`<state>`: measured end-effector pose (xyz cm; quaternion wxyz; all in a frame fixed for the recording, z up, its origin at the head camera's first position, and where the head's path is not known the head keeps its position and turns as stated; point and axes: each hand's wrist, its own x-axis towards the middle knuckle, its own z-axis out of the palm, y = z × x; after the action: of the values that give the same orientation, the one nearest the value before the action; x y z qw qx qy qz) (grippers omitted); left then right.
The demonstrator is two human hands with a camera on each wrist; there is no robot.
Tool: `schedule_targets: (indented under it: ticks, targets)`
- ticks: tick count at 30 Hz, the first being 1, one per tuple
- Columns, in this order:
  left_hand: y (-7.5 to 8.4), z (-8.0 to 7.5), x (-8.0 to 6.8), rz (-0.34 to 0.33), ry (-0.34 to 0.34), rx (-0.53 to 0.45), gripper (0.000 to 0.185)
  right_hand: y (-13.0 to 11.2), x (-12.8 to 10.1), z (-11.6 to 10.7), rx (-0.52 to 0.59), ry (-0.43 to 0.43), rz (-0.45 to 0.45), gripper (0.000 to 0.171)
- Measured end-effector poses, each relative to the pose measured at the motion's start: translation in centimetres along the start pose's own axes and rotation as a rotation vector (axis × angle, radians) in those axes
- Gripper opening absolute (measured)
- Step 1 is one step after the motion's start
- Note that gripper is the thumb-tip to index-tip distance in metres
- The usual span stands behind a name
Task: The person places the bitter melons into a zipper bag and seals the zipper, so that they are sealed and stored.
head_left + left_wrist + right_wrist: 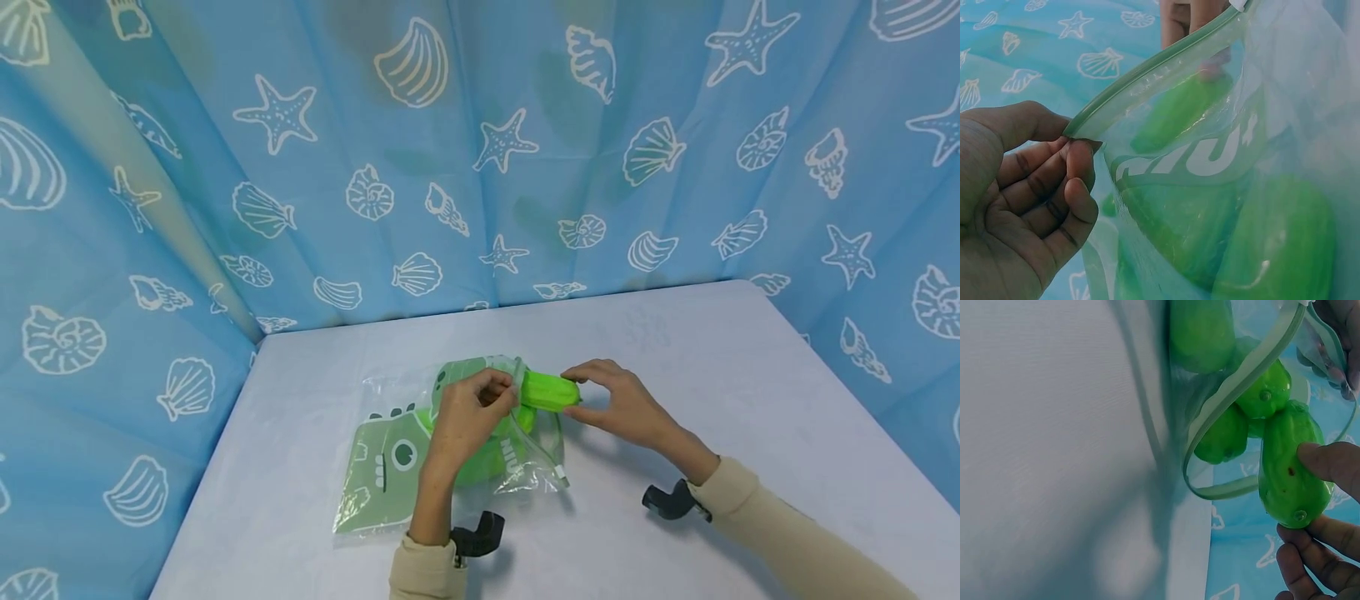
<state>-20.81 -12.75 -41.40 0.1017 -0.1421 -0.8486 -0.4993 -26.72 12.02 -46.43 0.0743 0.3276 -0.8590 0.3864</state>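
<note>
Right now the left hand is pinching the zip edge of a clear plastic bag lying on the desk, while the right hand is gripping a green toy vegetable at the bag's open mouth, other green pieces sitting inside.

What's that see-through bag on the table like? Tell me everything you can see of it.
The bag is clear, soft plastic with a pale green zip strip along its open mouth and a green cartoon face with white lettering printed on it. It lies on the white table, its mouth lifted. The left hand pinches the zip strip, holding the mouth open. Several shiny green vegetables sit inside. The right hand holds another green vegetable at the opening.
</note>
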Motion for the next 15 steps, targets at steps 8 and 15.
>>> schedule_targets:
  ticks: [8, 15]
  targets:
    - [-0.1, 0.0, 0.0, -0.001, -0.008, 0.008, 0.014, -0.4, 0.8, 1.0, -0.003, 0.000, -0.027, 0.048]
    - [0.0, 0.0, -0.1, -0.013, -0.010, 0.012, 0.013, -0.8, 1.3, 2.0, 0.016, 0.017, -0.026, 0.049]
